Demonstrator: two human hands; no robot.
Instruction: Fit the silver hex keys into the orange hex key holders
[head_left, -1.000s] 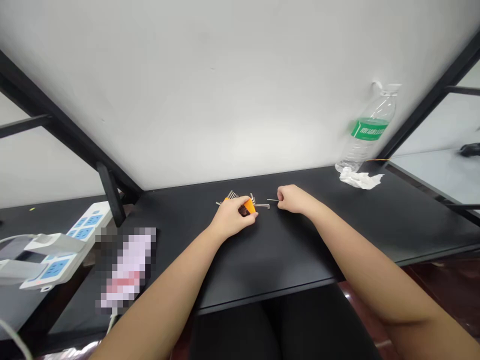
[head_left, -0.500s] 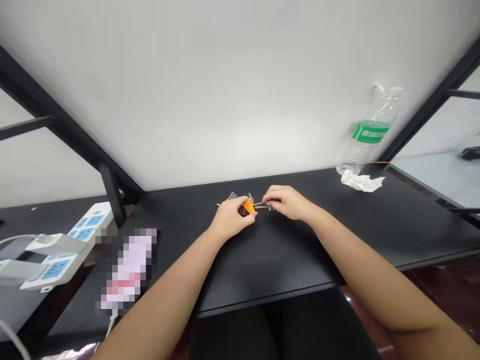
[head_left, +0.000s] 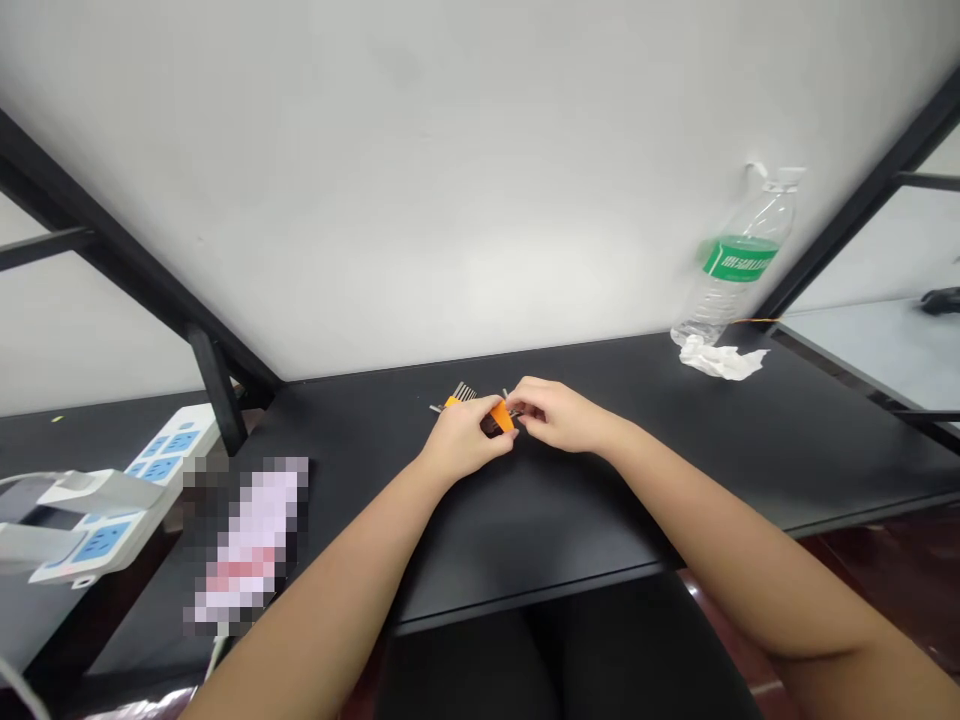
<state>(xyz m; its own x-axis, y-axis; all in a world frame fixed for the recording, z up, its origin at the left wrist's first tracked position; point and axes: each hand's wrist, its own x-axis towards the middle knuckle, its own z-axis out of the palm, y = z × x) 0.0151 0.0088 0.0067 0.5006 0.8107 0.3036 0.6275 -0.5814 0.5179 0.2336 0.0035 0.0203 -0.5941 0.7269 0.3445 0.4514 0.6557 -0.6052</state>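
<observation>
An orange folding hex key set [head_left: 504, 415] is held just above the black tabletop or on it; I cannot tell which. My left hand [head_left: 463, 436] is closed around its orange handle, thumb and fingers on both sides. Several thin metal hex keys [head_left: 465, 391] fan out past the far side of that hand. My right hand [head_left: 559, 413] pinches at the handle's right end, fingertips on a metal hex key. Most of that key is hidden behind the fingers.
A clear plastic bottle with a green label [head_left: 742, 260] leans on the wall at the right, beside crumpled tissue [head_left: 721, 358]. On the left are a pixelated phone-like object [head_left: 251, 535] and a white power strip [head_left: 161, 470] with plugs. Black frame bars [head_left: 210, 385] flank the table.
My right hand has moved left, up against the orange handle. The hex keys that stuck out to the right are now mostly covered by its fingers. My left hand keeps its hold.
</observation>
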